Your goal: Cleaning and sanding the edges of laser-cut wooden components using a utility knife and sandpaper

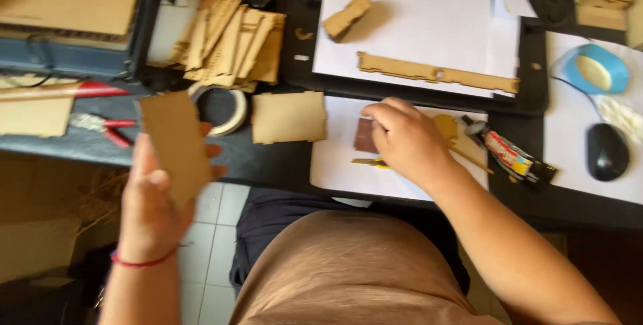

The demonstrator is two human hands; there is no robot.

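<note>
Left hand point(153, 208) clamped on a cardboard panel point(175, 143), long axis upright, raised off the desk point(281, 157). Right hand point(408, 139) nearer, fingers curled together over a dark brown block point(364, 135) on white paper point(335, 161)

1 head view, steeply downward, close above desk point(281, 164) and lap

A dark desk point(274, 157) carries it all. At twelve o'clock lies a white sheet point(429, 30), with a second sheet point(341, 164) just below it. Toward ten o'clock sits a heap of cardboard strips point(231, 40), a tape roll point(224, 107) beneath it and a cardboard square point(288, 117) beside that. Red pliers point(107, 127) lie at nine o'clock; a mouse point(606, 151) and glue tube point(512, 157) at three.
</note>
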